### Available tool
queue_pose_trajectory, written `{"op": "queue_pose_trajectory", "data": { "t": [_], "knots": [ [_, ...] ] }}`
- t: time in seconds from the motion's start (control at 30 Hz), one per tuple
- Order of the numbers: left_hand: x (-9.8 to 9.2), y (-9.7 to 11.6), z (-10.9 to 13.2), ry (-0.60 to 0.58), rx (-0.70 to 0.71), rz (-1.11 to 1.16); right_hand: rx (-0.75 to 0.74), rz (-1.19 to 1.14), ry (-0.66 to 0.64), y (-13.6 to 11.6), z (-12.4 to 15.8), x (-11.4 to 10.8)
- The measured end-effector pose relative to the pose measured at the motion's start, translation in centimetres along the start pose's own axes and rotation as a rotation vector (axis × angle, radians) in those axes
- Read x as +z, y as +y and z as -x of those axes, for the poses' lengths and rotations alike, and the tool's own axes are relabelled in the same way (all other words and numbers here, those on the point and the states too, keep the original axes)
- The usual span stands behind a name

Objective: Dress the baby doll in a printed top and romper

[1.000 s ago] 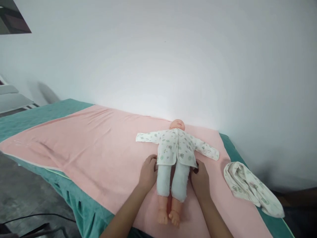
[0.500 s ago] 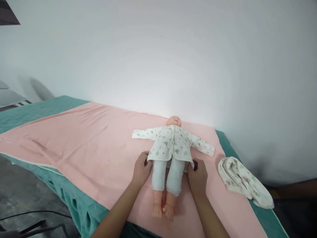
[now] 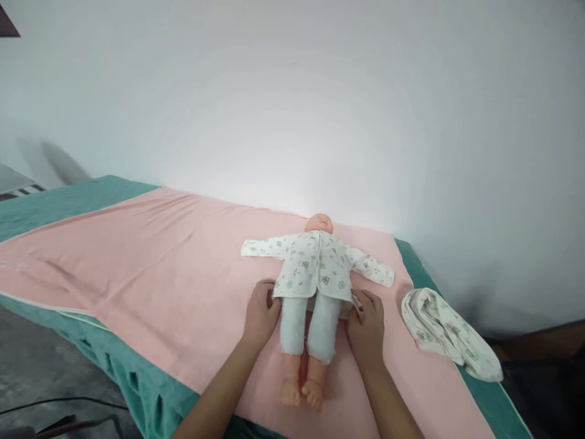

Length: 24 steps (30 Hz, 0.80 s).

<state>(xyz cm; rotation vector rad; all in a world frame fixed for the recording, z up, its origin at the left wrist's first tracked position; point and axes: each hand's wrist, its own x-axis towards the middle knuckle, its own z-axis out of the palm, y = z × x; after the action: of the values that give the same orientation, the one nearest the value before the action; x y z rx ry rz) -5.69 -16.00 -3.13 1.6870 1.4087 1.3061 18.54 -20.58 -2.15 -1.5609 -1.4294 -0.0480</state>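
Between the two hands: a soft doll with white fabric legs and pinkish plastic head and feet, flat on its back, feet toward the person.
Jacket: a white long-sleeved cloth jacket with small green-grey prints, over the doll's torso just ahead of both hands, sleeves spread; whether they hold arms cannot be told.
Left hand: thumb and fingers appear pinched on the near hem corner.
Right hand: fingers curled, seemingly gripping the opposite hem corner.
Bundle: a crumpled white printed cloth, outward of the right hand and apart from it.
Under both hands: a smooth pink sheet, laid over a green plush cover.
Risk: a stronger pull by one hand would probably skew the hem and part the front edges; tugging too hard could drag the doll and ruck the sheet, or lose the small corner pinch.
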Motion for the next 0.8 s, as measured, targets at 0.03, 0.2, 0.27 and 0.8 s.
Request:
{"op": "queue_pose_trajectory", "data": {
  "t": [0.03, 0.2, 0.27, 0.8],
  "knots": [
    [0.0, -0.1, 0.0, 0.001, -0.010, 0.022, -0.043, 0.002, 0.002, 0.1, 0.0, 0.1],
    [0.1, -0.2, 0.0, -0.004, -0.006, 0.061, -0.151, 0.015, -0.034, 0.4, 0.1, 0.4],
    [0.1, -0.1, -0.1, -0.006, 0.008, 0.063, -0.142, 0.002, -0.037, 0.4, 0.2, 0.4],
    [1.8, 1.8, -6.6, -0.173, -0.482, 1.014, 1.035, -1.120, -0.063, 2.6, -6.7, 0.8]
  ]
}}
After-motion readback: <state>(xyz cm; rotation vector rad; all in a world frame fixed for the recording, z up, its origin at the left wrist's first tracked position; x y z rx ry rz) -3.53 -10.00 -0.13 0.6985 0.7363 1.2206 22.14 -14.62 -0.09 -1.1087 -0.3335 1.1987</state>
